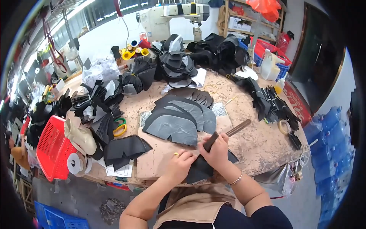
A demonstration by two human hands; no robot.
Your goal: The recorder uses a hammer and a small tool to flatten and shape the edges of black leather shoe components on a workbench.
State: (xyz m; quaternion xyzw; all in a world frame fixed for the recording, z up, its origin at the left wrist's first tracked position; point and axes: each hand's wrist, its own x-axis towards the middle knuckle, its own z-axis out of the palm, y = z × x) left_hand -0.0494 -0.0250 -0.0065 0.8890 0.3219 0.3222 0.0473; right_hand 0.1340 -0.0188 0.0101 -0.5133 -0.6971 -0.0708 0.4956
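Observation:
My right hand [216, 152] is closed around a hammer [211, 141], its dark head tilted up and its brown handle slanting away to the upper right. Below that hand lies a black shoe-upper piece [200, 171] at the near edge of the work board. My left hand [180, 164] has its curled fingers on the left edge of this piece, close to the right fingertips. Just beyond both hands, a fanned stack of grey-faced, black-edged cut pieces [171, 128] rests on the board. Part of the black piece is hidden under my hands.
Bundles of black pieces [177, 63] line the table's back, before a sewing machine [158, 26]. At left are a red basket [53, 149], a cream boot-shaped form [79, 137], scissors [120, 128] and another black piece [126, 150]. A tape roll [284, 126] lies right; blue water bottles [328, 149] stand beyond.

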